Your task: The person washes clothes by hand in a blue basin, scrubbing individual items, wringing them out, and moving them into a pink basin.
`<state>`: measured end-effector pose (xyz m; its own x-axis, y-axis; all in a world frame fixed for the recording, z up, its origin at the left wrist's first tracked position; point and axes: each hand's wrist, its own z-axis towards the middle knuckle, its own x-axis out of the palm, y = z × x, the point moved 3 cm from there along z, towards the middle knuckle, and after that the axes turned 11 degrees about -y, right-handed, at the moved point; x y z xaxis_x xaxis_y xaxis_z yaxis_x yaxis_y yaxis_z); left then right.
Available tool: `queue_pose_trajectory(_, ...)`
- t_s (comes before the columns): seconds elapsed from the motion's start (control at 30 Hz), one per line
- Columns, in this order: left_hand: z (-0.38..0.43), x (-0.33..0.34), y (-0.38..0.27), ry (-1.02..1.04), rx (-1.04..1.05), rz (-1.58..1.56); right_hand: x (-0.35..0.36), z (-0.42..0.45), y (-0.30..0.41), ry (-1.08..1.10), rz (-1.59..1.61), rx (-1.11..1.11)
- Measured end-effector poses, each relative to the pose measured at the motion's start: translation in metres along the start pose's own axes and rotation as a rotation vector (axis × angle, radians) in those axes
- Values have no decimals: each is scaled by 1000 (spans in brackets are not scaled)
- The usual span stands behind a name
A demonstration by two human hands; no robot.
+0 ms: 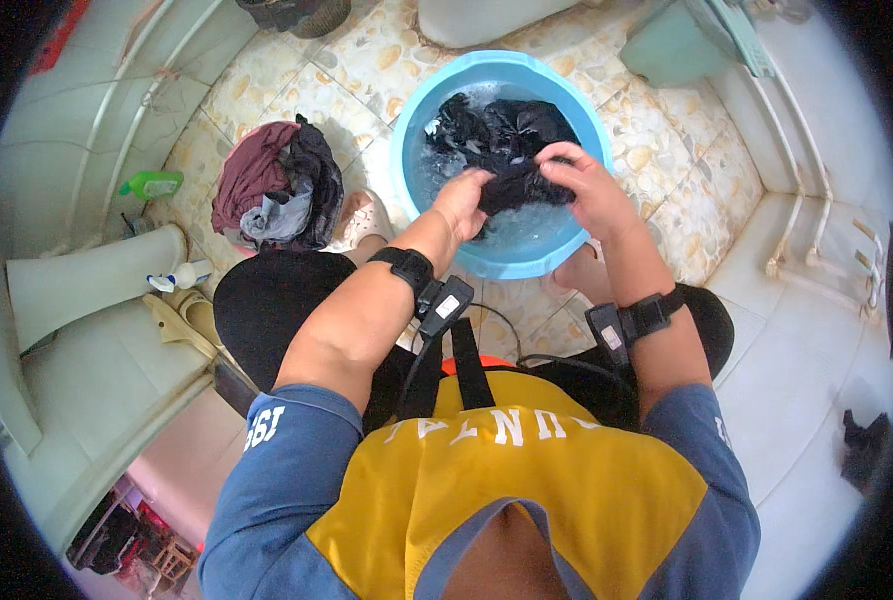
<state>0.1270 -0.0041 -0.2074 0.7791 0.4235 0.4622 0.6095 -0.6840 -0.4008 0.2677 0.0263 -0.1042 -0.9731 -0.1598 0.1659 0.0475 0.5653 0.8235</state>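
Below me on the tiled floor stands a round blue plastic basin [400, 161] of sudsy water. Black wet clothing [525, 124] lies bunched in its far half. Between my hands a dark piece of fabric [517, 184] is held over the water. My left hand [461, 202] grips its left end, the thumb on top. At the right end, my right hand [577, 180] pinches the cloth between thumb and fingers. The lower part of the fabric meets the water, and how far it reaches under is hidden.
Left of the basin, a pink tub [230, 154] is heaped with maroon, grey and black clothes [255, 176]. A green bottle [152, 184] and a white pedestal [101, 277] stand by the left wall. Pale green plastic container [675, 49] is at upper right. White pipes [799, 172] run along the right wall.
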Motion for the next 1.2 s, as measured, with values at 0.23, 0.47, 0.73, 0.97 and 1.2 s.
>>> queue_pose_trajectory(0.23, -76, 61, -31, 329, -75, -85, 5, 2, -38, -17, 614, 309)
queue_pose_trajectory(0.47, -97, 32, -40, -96, 39, 58, 25, -22, 12, -220, 200, -264)
queue_pose_trajectory(0.73, -89, 28, -16, 63, 73, -206, 48, -34, -4, -367, -492, -631)
queue_pose_trajectory(0.97, -105, 45, -25, -252, 542, 17, 47, -33, -16, -303, -429, -523)
queue_pose_trajectory(1.2, -121, 49, -39, -259, 1061, 669, 57, -31, -33, -226, 190, -58)
